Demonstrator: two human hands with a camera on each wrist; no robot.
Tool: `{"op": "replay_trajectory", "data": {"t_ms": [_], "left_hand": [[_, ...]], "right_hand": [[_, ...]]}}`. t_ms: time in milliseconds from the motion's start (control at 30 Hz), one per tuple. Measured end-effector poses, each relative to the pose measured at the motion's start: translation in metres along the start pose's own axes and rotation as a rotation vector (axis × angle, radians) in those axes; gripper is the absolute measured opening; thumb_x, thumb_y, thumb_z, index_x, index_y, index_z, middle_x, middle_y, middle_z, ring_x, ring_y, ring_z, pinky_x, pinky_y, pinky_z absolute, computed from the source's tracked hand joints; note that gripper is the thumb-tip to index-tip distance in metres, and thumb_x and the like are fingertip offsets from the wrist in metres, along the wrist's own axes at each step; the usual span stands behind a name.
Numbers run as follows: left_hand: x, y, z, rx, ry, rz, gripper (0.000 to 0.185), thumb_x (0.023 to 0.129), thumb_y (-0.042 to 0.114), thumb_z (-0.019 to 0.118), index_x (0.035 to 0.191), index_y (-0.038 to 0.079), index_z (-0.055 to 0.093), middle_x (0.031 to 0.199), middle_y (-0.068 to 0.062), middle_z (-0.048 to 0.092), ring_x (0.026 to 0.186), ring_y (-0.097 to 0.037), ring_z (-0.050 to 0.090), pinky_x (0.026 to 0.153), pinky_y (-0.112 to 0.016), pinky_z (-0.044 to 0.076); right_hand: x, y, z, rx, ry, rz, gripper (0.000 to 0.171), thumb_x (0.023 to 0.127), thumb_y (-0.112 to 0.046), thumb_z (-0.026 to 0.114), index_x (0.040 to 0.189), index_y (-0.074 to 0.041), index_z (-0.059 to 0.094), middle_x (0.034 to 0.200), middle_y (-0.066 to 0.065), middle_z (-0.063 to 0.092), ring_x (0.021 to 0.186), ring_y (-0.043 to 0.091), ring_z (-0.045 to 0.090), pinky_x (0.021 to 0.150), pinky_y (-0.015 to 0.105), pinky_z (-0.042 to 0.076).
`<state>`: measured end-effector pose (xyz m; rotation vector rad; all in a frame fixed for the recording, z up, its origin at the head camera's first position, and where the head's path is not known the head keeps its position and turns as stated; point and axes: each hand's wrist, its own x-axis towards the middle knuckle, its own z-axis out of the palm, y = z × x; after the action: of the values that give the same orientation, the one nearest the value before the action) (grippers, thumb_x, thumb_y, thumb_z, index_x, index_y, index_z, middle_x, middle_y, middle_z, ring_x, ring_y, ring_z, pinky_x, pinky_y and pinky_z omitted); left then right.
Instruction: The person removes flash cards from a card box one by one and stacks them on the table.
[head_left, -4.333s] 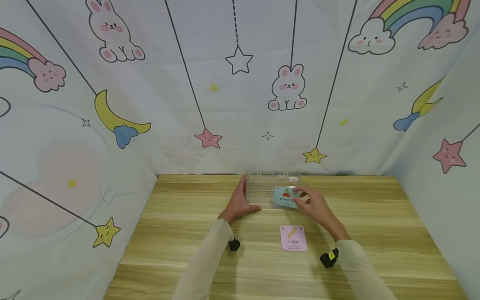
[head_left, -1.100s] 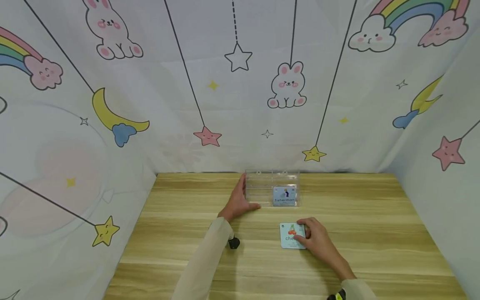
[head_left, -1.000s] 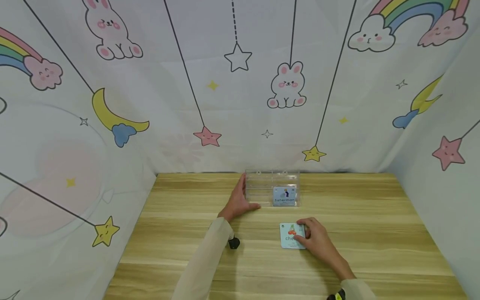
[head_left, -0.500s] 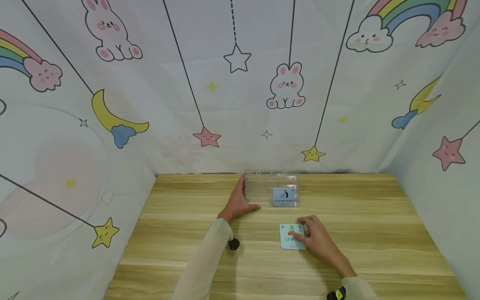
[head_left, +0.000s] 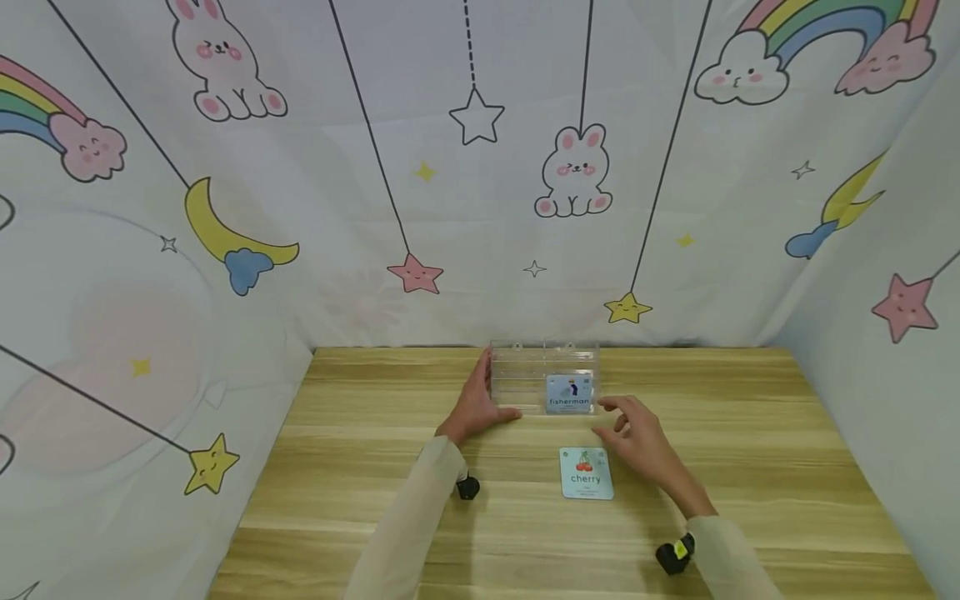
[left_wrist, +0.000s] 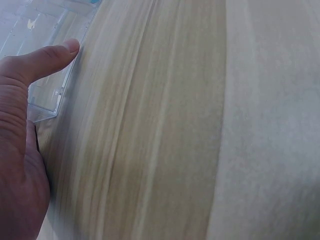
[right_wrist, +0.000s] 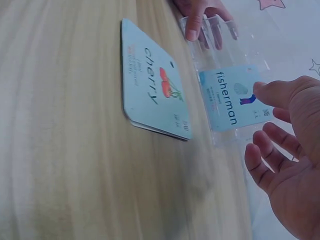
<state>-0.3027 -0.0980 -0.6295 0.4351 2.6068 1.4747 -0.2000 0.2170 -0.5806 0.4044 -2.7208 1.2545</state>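
My left hand [head_left: 474, 407] holds a clear plastic card box [head_left: 517, 385] by its left side, thumb at the front lower edge. Through the plastic in the right wrist view, its fingers [right_wrist: 216, 36] show behind the box. A blue "fisherman" card [head_left: 568, 400] stands in the lower right compartment. My right hand [head_left: 637, 435] hangs just right of the box with fingers spread and nothing in them, its thumb near the fisherman card in the right wrist view. Between the hand and me, a pale blue "cherry" card [head_left: 585, 485] lies on top of a thin stack on the table.
The wood-grain table [head_left: 360, 500] ends at a white cloth backdrop [head_left: 495, 233] printed with rabbits, stars and rainbows, close behind the box. Black wrist cameras, one on the right wrist [head_left: 675, 554], ride just above the tabletop.
The cherry card went from the box onto the table, covering the pink ruler card, and the fisherman card now shows. My right hand let go of it and rose toward the box.
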Motion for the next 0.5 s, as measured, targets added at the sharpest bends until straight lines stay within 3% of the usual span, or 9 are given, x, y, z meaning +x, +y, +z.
{"op": "replay_trajectory", "data": {"t_ms": [267,500], "left_hand": [[-0.001,0.001,-0.001,-0.015,0.004,0.022,0.139,0.07,0.022,0.1,0.168,0.014,0.001,0.172,-0.012,0.014,0.155,-0.025,0.025,0.123,-0.036,0.029],[-0.002,0.001,-0.001,-0.011,0.002,0.016,0.139,0.07,0.023,0.1,0.168,0.014,0.002,0.172,-0.011,0.016,0.154,-0.025,0.027,0.123,-0.034,0.029]], "right_hand": [[0.02,-0.002,-0.001,-0.027,-0.003,-0.009,0.045,0.094,-0.011,0.078,0.136,-0.001,0.063,0.118,0.021,0.064,0.084,0.021,0.058,0.069,0.032,0.052],[0.03,0.0,0.0,-0.054,-0.032,-0.003,0.048,0.097,-0.014,0.075,0.141,-0.002,0.06,0.119,0.022,0.063,0.082,0.02,0.055,0.07,0.032,0.049]]}}
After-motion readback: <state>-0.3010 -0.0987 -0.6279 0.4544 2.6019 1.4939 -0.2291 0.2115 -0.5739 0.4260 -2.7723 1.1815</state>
